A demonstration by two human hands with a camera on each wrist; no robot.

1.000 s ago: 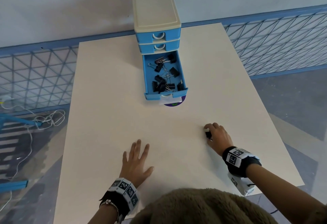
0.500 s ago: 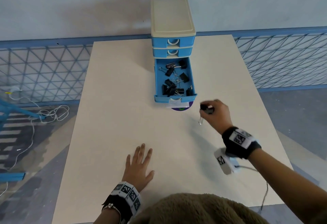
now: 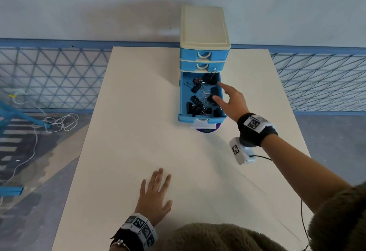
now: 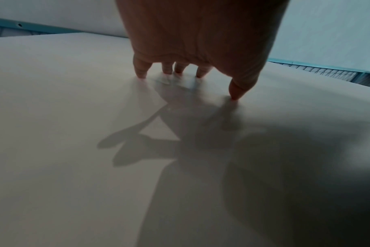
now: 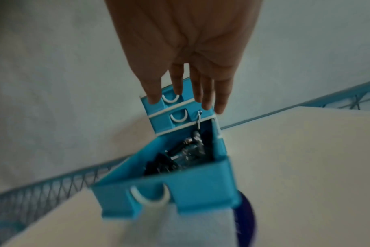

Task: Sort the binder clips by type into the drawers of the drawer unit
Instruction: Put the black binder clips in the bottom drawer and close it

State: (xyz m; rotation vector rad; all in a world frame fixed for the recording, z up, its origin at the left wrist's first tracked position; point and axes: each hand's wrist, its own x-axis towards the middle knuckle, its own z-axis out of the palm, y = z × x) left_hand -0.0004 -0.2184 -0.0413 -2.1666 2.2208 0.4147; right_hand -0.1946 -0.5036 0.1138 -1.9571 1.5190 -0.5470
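Drawer unit (image 3: 205, 38) at table's (image 3: 138, 131) far edge, bottom drawer (image 3: 201, 119) pulled out, full of black binder clips (image 3: 198, 108) (purple disc (image 3: 208, 130) under its front). Right hand (image 3: 229, 100) over the drawer, fingers spread straight, holding nothing. Left hand (image 3: 155, 197) flat on table, fingers splayed. Blue mesh fence (image 3: 49, 76), cables (image 3: 59, 122) on floor.

The drawer unit (image 3: 205, 38) has a cream top over bright blue drawers with white handles, the binder clips (image 3: 200, 100) are black with silver wire arms, the table (image 3: 138, 131) off-white, the wristbands (image 3: 254, 129) black with black-and-white square markers.
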